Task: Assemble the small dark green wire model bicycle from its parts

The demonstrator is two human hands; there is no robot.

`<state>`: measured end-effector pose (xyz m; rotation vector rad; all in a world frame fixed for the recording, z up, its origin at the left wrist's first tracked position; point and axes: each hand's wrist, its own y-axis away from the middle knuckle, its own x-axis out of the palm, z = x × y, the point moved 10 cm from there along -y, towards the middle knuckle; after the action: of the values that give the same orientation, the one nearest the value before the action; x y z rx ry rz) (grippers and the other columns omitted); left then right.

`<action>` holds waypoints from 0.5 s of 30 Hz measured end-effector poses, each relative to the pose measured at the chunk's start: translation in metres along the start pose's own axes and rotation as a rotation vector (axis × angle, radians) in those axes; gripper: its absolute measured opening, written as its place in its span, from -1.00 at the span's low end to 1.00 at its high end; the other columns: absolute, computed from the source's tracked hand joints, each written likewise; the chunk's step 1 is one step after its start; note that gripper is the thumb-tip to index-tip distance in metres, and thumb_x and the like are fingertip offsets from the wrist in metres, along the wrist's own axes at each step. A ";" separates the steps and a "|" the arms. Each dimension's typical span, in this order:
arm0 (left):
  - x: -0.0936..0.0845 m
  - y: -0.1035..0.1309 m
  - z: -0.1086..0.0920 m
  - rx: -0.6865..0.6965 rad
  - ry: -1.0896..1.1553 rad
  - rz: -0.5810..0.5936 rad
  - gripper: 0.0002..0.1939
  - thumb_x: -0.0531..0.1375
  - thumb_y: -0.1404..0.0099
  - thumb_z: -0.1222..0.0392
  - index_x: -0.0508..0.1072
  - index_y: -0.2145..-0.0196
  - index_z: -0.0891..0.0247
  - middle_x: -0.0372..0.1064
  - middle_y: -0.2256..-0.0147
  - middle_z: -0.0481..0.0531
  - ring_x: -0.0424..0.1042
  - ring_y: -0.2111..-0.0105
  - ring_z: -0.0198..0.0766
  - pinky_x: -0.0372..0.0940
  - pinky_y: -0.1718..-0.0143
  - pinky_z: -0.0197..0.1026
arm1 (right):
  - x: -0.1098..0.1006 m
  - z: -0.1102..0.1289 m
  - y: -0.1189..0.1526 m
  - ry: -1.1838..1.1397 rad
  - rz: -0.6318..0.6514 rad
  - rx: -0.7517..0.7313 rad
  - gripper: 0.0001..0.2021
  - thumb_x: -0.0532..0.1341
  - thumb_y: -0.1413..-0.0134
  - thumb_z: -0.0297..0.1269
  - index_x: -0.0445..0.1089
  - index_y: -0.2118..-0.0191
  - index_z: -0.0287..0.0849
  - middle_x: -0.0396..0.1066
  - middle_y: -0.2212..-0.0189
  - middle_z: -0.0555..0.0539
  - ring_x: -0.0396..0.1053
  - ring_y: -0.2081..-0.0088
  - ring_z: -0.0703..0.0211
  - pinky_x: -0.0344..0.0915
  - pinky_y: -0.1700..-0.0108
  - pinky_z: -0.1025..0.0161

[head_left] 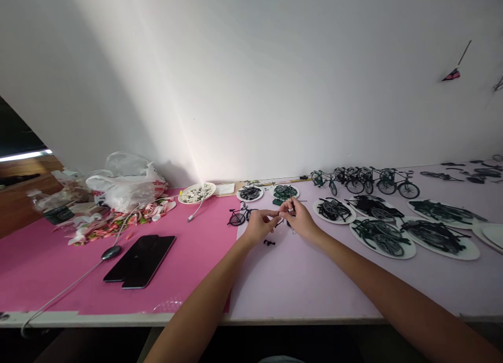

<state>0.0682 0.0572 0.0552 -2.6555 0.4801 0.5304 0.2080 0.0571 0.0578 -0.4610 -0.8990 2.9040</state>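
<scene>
Miniature bicycle part [279,223], dark and thin, is pinched where the fingers of the left hand [260,224] and right hand [302,219] meet, right of lower centre; a black model bicycle [237,218] sits on the tabletop [314,284] nearby.

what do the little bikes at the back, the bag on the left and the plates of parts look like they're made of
Bikes: probably plastic, dark, slightly glossy; thin moulded-looking frames, though painted metal is possible.
Bag: thin plastic film, translucent, crinkled.
Plates: white, smooth; paper or plastic.
</scene>
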 end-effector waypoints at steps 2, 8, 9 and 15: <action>0.000 0.000 0.000 0.006 -0.007 0.001 -0.59 0.28 -0.32 -0.12 0.71 0.14 0.27 0.53 0.45 0.06 0.34 0.60 -0.35 0.21 0.48 -0.28 | 0.000 0.000 0.000 -0.004 0.000 -0.004 -0.77 0.21 -0.14 -0.18 0.09 0.32 -0.03 0.50 0.30 -0.06 0.45 0.25 0.06 0.40 0.19 0.11; -0.001 -0.002 0.000 0.011 0.024 -0.025 -0.60 0.27 -0.33 -0.08 0.68 0.13 0.31 0.54 0.40 0.08 0.36 0.57 -0.35 0.24 0.45 -0.27 | 0.000 0.005 0.001 0.023 -0.008 -0.015 -0.72 0.19 -0.21 -0.10 0.05 0.36 -0.03 0.48 0.29 -0.05 0.39 0.29 0.07 0.35 0.23 0.15; -0.002 -0.002 0.000 0.010 0.035 -0.036 -0.60 0.27 -0.33 -0.07 0.67 0.12 0.32 0.55 0.37 0.09 0.37 0.57 -0.35 0.26 0.44 -0.27 | -0.001 0.007 0.002 0.029 -0.009 -0.018 -0.70 0.18 -0.24 -0.07 0.03 0.37 -0.03 0.46 0.31 -0.04 0.37 0.31 0.09 0.33 0.25 0.17; -0.007 -0.005 0.008 0.000 0.073 -0.111 -0.57 0.31 -0.31 0.00 0.57 -0.02 0.33 0.57 0.27 0.12 0.40 0.55 -0.36 0.32 0.40 -0.25 | -0.004 0.009 0.003 0.086 0.009 0.035 -0.61 0.03 -0.40 0.12 0.06 0.37 -0.03 0.13 0.53 0.08 0.16 0.49 0.13 0.14 0.40 0.21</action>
<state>0.0615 0.0664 0.0528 -2.6904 0.3503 0.4012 0.2097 0.0488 0.0640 -0.5830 -0.8358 2.8778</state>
